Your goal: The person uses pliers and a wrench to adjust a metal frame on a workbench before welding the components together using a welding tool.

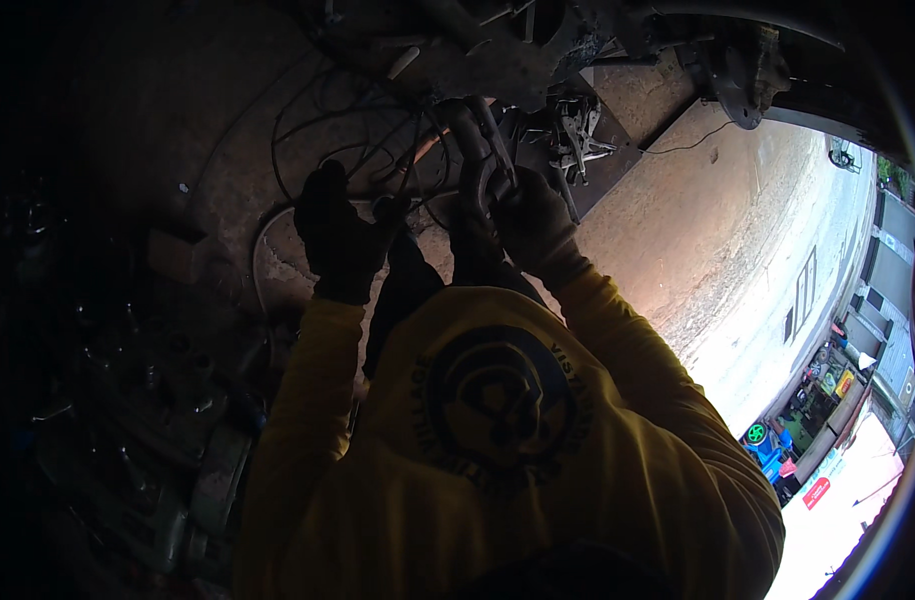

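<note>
My left hand (343, 230), in a dark glove, is raised on the left beside thin black cables (288, 135). Its fingers and thumb stand apart, and I make out nothing held between them. In the middle, my gloved right hand (536, 215) is closed round the lower end of a flat metal bar (495, 140). That bar slants up against a thick, bent dark pipe (468, 150). Above both hands hangs a dark metal frame (518, 70), its details lost in shadow. An orange-red strip (423, 148) shows between the cables and the pipe.
Several metal hand tools (581, 135) lie on a dark sheet just right of my right hand. Shadowed machine parts (153, 450) fill the lower left. A brownish block (176, 255) sits on the floor at left. Bright paved ground (738, 240) stretches away at right.
</note>
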Motion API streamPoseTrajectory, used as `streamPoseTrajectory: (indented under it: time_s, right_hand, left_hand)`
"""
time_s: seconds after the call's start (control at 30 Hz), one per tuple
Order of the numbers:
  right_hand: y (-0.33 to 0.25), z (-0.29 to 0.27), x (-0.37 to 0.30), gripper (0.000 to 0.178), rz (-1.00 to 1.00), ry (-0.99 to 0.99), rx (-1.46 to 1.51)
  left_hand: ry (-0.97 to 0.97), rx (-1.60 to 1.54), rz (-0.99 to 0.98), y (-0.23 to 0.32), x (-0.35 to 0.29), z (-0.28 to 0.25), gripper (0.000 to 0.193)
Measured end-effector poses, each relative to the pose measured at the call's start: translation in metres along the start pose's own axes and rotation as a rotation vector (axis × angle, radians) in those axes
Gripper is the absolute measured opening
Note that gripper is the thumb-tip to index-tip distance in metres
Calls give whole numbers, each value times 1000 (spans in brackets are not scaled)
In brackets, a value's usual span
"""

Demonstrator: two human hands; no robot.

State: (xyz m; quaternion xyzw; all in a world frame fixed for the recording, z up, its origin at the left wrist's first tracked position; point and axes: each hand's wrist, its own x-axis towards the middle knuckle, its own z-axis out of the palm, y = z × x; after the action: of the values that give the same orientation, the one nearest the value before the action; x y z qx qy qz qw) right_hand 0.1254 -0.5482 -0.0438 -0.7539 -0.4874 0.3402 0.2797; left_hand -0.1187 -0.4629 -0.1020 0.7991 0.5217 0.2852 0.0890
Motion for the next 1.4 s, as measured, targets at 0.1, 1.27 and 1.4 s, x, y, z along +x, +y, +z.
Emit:
streamPoseTrajectory:
  time_s: [0.1,1.27,1.4]
  right_hand:
    - [-2,0,0,42,-71,19,-47]
    - [9,-1,-9,50,-8,11,38]
    - [5,1,-9,42,7,20,16]
  left_hand:
    - [-34,-28,-56,0,-1,1,88]
    - [-130,-29,-98,9,6,-13,95]
    - [-109,-42,-66,4,5,-10,98]
